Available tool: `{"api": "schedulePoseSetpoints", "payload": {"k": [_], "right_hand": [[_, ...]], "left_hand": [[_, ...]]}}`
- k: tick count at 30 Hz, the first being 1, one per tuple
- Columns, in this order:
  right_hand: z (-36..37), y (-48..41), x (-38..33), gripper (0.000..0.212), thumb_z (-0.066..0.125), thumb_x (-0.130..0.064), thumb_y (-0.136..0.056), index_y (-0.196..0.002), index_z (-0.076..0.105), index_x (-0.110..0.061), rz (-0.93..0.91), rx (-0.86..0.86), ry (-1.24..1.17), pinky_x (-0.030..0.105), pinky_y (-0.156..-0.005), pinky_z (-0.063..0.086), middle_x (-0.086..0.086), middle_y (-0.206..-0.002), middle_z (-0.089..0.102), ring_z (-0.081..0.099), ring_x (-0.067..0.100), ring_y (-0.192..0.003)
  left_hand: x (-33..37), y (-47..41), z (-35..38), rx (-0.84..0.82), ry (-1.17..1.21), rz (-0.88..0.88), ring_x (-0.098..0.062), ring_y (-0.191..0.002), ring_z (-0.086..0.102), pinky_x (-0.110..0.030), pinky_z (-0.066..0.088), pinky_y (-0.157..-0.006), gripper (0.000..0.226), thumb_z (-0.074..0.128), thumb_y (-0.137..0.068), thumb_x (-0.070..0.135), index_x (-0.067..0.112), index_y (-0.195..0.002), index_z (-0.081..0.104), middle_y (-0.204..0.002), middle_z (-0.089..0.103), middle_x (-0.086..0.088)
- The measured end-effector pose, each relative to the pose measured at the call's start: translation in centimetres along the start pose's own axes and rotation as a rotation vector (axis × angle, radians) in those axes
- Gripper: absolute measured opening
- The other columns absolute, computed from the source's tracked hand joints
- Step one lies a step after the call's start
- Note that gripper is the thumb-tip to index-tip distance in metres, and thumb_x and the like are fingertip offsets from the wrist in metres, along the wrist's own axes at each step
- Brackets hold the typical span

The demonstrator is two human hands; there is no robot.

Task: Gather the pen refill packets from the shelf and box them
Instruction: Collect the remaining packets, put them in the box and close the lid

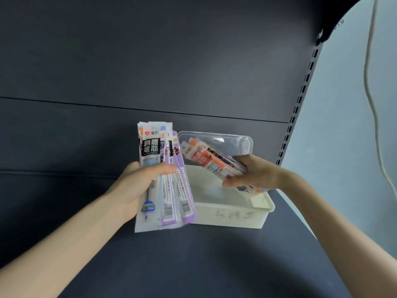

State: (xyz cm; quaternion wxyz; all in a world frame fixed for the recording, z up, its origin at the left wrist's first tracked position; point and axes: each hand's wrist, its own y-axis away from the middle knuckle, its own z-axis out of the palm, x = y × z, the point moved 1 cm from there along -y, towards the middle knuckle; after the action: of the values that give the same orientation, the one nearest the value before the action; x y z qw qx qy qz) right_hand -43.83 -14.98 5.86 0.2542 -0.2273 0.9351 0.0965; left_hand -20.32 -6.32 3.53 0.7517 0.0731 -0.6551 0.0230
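Handwriting (233, 216) on box (260, 223) illegible, small print (165, 191) on packets (150, 147) blurred

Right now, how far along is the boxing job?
Done: all visible packets are off the shelf; the clear lid leans behind the white box. In hand: right hand holds the orange packets tilted over the box; left hand grips the purple packets beside it. Left: set both bunches inside, probably refit the lid.

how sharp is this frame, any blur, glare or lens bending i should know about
Head view: wide-angle lens bows the slotted shelf upright at right; orange packets in the right hand are smeared, while large print on the purple packets in the left hand is legible; a small glare patch sits on the clear lid.
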Motion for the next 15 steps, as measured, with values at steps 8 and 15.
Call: {"api": "schedulePoseSetpoints", "payload": {"k": [8,15], "right_hand": [[0.9,-0.7,-0.9,0.048,0.073,-0.049,-0.075,-0.116,0.056,-0.033,0.038,-0.225,0.201,0.037,-0.092,0.053,-0.009,-0.11,0.067,0.064,0.012,-0.099],[1.5,-0.8,0.1,0.101,0.062,-0.077,-0.057,-0.143,0.029,-0.038,0.06,-0.218,0.193,0.041,-0.11,0.035,-0.02,-0.129,0.045,0.044,0.011,-0.127]], "left_hand": [[-0.2,0.5,0.5,-0.017,0.009,-0.047,-0.018,-0.056,0.072,-0.028,0.056,-0.045,0.013,0.071,-0.078,0.006,0.012,-0.087,0.063,-0.066,0.075,-0.006],[-0.1,0.5,0.3,-0.063,-0.033,-0.05,-0.02,-0.062,0.073,-0.029,0.057,-0.046,0.013,0.069,-0.079,0.006,0.01,-0.091,0.067,-0.075,0.076,-0.009]]}}
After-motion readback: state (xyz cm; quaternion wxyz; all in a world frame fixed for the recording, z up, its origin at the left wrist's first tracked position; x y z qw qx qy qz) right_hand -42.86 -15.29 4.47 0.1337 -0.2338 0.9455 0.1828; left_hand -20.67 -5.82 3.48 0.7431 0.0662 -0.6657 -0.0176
